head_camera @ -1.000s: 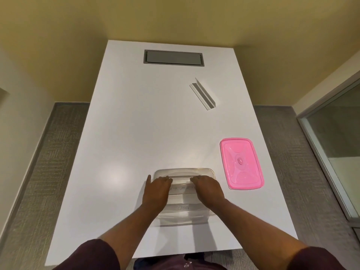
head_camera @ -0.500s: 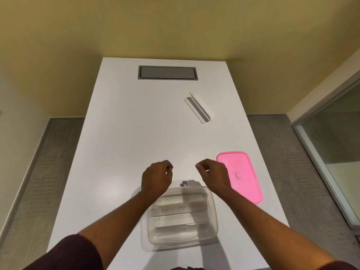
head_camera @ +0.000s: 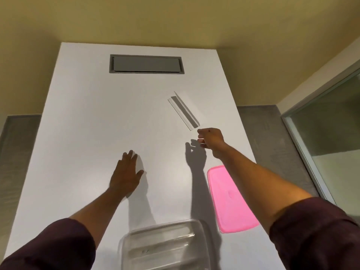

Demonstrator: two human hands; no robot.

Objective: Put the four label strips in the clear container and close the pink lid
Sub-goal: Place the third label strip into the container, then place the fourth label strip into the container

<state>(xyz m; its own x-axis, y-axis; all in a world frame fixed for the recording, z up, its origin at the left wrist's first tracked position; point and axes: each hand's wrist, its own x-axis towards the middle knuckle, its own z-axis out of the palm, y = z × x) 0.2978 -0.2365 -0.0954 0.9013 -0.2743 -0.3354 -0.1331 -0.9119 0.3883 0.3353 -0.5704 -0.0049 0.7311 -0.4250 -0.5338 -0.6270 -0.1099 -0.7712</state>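
Since both hands have left the clear container point(head_camera: 165, 248), the right hand point(head_camera: 210, 141) now reaches toward 1 o'clock, fingers half curled and empty, just beside the last label strip point(head_camera: 184, 112). The left hand point(head_camera: 125, 175) lies flat and open on the worktop point(head_camera: 93, 117). Some strips sit inside the container at 6 o'clock; the pink lid point(head_camera: 230, 199) waits at 4 o'clock.

On the tabletop point(head_camera: 81, 133), the container point(head_camera: 165, 248) sat at the lower centre of the frame, strips point(head_camera: 159, 250) lying inside it. The lid point(head_camera: 229, 203) lay just to its upper right. One strip point(head_camera: 184, 111) lay farther up, right of centre, below the hatch point(head_camera: 146, 64).
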